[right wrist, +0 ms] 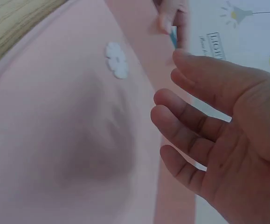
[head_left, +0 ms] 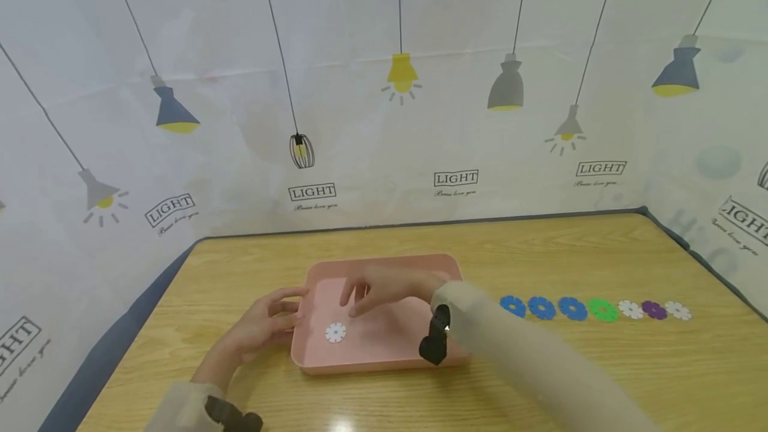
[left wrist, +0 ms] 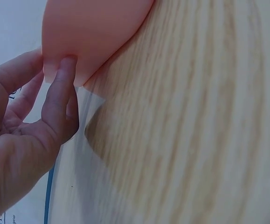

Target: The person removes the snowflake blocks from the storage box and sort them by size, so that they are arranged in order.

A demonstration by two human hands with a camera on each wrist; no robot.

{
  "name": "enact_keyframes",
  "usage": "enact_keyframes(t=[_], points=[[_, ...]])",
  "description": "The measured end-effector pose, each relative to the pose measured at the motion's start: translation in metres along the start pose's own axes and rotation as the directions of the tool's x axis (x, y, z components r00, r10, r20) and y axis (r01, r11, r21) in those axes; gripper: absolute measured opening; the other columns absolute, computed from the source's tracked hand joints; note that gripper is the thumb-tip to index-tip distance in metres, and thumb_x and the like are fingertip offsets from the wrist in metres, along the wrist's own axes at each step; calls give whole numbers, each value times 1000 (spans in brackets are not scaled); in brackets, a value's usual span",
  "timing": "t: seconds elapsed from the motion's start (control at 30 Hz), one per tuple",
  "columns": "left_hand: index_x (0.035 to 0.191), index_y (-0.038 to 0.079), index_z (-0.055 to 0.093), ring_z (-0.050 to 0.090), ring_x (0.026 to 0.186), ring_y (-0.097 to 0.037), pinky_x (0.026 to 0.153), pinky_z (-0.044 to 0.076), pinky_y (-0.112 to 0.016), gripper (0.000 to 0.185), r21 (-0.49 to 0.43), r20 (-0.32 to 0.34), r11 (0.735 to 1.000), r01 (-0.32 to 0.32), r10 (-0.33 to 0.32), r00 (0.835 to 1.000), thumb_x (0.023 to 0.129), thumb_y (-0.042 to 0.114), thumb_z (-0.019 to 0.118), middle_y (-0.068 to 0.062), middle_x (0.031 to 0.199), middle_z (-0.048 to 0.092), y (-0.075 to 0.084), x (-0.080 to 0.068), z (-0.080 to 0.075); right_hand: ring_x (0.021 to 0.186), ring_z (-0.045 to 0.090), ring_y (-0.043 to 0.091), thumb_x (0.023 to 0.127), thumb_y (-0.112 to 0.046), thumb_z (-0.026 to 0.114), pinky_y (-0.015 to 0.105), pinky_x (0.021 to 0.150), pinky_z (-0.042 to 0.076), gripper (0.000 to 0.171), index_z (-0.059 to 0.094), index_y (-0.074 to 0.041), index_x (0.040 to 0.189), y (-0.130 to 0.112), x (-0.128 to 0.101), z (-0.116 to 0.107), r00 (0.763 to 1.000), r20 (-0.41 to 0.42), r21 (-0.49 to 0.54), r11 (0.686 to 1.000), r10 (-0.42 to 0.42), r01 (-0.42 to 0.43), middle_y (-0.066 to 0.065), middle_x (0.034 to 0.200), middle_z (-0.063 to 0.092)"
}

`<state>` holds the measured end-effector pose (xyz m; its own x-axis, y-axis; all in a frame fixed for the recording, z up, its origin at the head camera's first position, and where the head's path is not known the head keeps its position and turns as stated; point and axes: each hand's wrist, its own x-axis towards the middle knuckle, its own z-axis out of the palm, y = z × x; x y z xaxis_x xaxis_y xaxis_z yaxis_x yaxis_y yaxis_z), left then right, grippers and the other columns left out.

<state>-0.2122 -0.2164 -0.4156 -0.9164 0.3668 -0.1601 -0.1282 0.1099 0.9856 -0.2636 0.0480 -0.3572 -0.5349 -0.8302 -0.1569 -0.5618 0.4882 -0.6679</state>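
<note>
A pink tray sits on the wooden table, with one white notched plastic disc lying flat in its left part. My left hand is at the tray's left side, fingertips against the outer wall and rim. In the left wrist view, the thumb touches the pink wall. Over the tray hovers my right hand, fingers loosely bent. Nothing shows between those fingers in the right wrist view, where the white disc lies apart from them and a shadow falls on the tray floor.
Right of the tray, a row of notched discs runs across the table: several blue, then one green, a white, a purple and another white. A printed cloth hangs around the table's edges.
</note>
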Motion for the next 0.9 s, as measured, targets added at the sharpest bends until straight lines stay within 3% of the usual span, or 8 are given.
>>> enact_keyframes(t=[0.3, 0.47, 0.57, 0.73, 0.9], points=[[137, -5, 31, 55, 98, -24, 83, 50, -40, 53, -8, 6, 1000, -5, 5, 1000, 90, 3, 55, -30, 125, 37, -1, 0, 0, 77, 52, 8, 79, -6, 71, 18, 67, 45, 22, 65, -6, 100, 10, 27, 19, 995, 101, 69, 998, -21, 14, 3, 90, 60], [137, -5, 31, 55, 98, -24, 83, 50, -40, 53, -10, 10, 1000, -6, 6, 1000, 90, 3, 55, -31, 126, 36, 2, -2, 1, 67, 50, 7, 76, -5, 74, 17, 60, 43, 23, 65, -6, 97, 13, 38, 21, 992, 130, 94, 996, -1, -11, 2, 76, 58], [137, -5, 30, 54, 99, -24, 84, 49, -40, 53, -8, 13, 1000, -5, 5, 1000, 90, 3, 55, -31, 127, 35, 4, -2, 1, 64, 50, 6, 75, -11, 76, 17, 59, 43, 23, 66, -11, 95, 15, 43, 22, 989, 142, 57, 998, 29, -37, -3, 73, 57], [137, -5, 31, 53, 100, -25, 84, 49, -40, 53, 6, 16, 1000, -4, 4, 1000, 90, 3, 55, -31, 127, 36, 5, -2, 0, 72, 48, 6, 72, -20, 79, 17, 65, 43, 23, 66, -16, 90, 15, 49, 24, 989, 137, -18, 999, 52, -49, -6, 81, 58], [137, -5, 30, 53, 100, -25, 84, 49, -40, 54, 18, 15, 1000, -1, 0, 1000, 90, 4, 55, -31, 126, 37, 5, -2, 0, 75, 46, 7, 71, -20, 80, 18, 67, 40, 21, 65, -15, 85, 14, 51, 27, 992, 118, -41, 998, 55, -50, -5, 83, 58]])
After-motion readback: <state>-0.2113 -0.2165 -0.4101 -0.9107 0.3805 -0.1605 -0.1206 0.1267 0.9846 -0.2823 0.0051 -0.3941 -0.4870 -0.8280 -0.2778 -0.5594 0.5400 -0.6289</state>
